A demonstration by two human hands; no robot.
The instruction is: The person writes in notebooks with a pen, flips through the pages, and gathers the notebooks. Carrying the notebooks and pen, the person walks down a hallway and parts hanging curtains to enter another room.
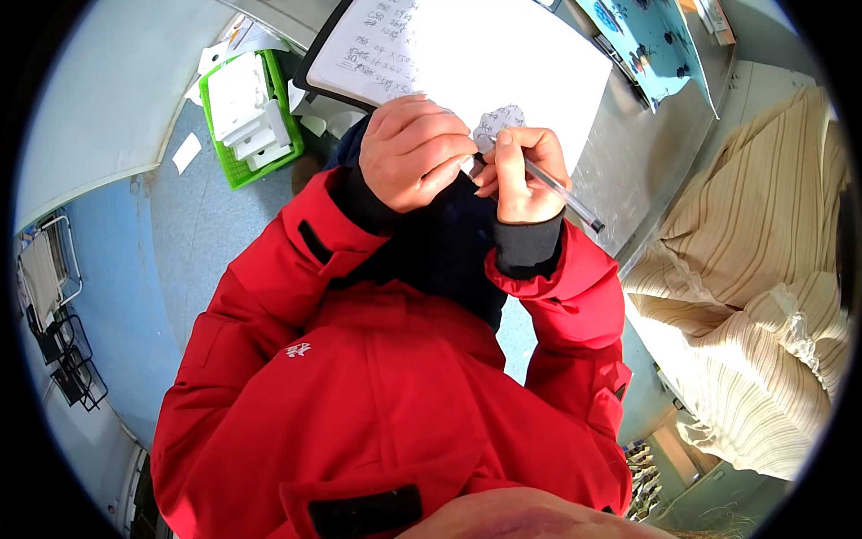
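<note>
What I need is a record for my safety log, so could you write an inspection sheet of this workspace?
Surface: metal table, sunlit, a notebook open on it.
Job's things: a pen over the notebook; handwriting on the left part of its pages; a small marked patch by the pen tip, loose or drawn cannot be told.
Clutter: green basket with white items on the floor; a white piece beside it.
Grippers: bare hands; right hand grips the pen, left hand has curled fingers, contents unclear.
Cables: nothing seen.
Surroundings: striped cloth at right, wire racks at far left.
</note>
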